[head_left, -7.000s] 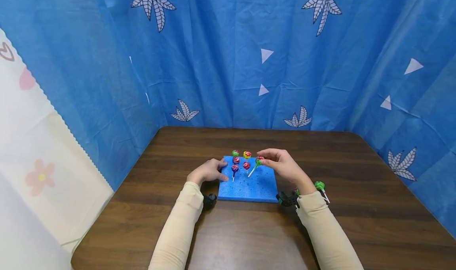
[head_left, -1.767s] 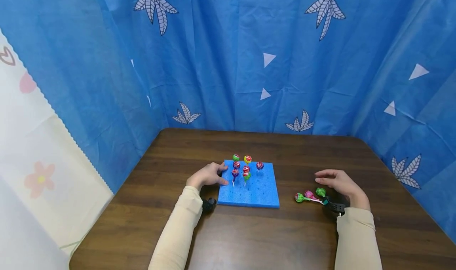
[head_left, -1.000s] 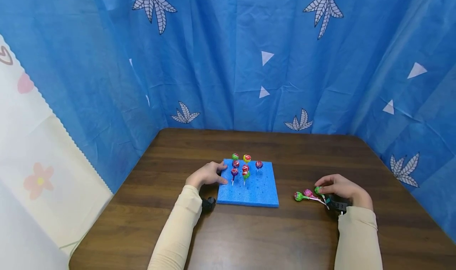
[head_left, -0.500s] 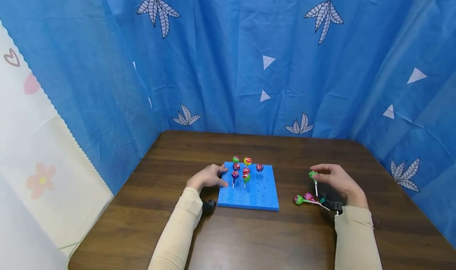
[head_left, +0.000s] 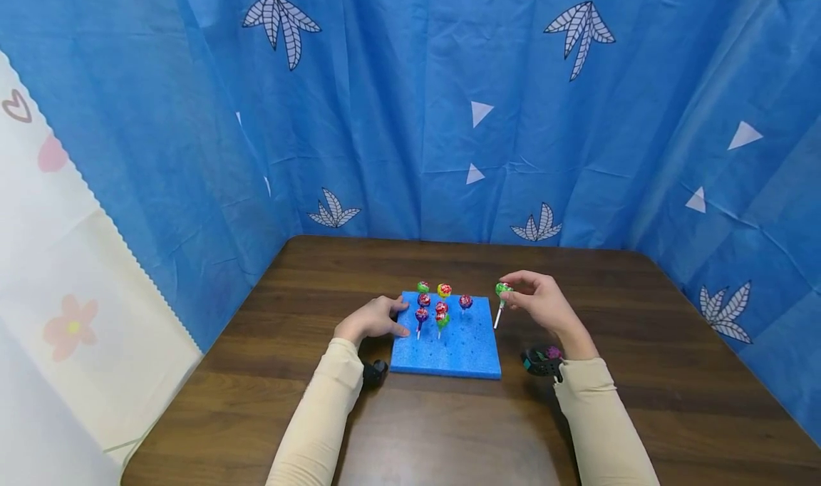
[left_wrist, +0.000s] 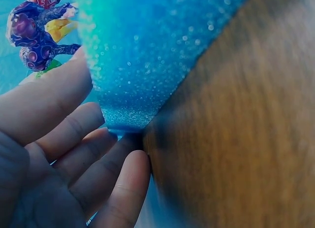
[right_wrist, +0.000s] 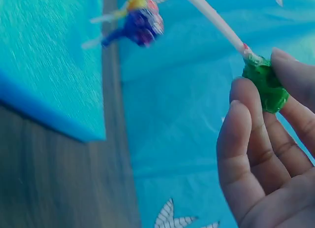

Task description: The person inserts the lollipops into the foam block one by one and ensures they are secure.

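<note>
In the head view, my right hand [head_left: 541, 302] pinches a green-wrapped lollipop [head_left: 503, 288] by its candy head, white stick slanting down, near the right edge of the blue foam board [head_left: 471, 347]. The right wrist view shows this green wrapper [right_wrist: 266, 85] between thumb and fingers. My left hand [head_left: 374, 320] rests at the board's left edge, thumb over its top and fingers along the side. Several lollipops stand in the board, among them a yellow one [head_left: 445, 290], a purple one [head_left: 421, 315], a green one [head_left: 442, 320] and a purple-red one [head_left: 465, 301] apart on the right.
The board lies on a dark wooden table [head_left: 449, 429]. A pink lollipop [head_left: 553, 353] on the table shows beside the right wrist strap [head_left: 537, 363], partly hidden by the arm. Blue curtain [head_left: 385, 115] stands behind the table.
A purple-red and a green lollipop now stand in the board. My right hand went to the lollipops at the right, picked up a green one and carried it left. The left hand stays put.
</note>
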Demonstrator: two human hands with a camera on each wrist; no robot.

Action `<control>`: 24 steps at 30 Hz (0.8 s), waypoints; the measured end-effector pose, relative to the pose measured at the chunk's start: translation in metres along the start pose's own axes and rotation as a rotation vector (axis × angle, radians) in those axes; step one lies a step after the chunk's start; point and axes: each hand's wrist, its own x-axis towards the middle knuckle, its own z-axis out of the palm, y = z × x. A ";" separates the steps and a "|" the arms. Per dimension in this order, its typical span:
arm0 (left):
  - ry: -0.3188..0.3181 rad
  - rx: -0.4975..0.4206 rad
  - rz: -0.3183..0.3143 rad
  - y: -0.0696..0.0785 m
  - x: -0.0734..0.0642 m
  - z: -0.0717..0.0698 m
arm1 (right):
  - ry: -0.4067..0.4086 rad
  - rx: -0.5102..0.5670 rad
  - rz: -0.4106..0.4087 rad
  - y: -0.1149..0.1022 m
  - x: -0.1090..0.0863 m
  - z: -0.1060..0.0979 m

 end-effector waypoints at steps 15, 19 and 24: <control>-0.015 0.010 0.004 0.002 0.001 -0.002 | -0.130 0.040 -0.048 0.003 0.010 0.035; -0.012 0.004 0.002 0.002 0.001 -0.003 | -0.133 0.038 -0.055 0.002 0.010 0.038; -0.012 0.011 0.002 0.004 0.000 -0.003 | -0.141 0.006 -0.055 -0.003 0.008 0.041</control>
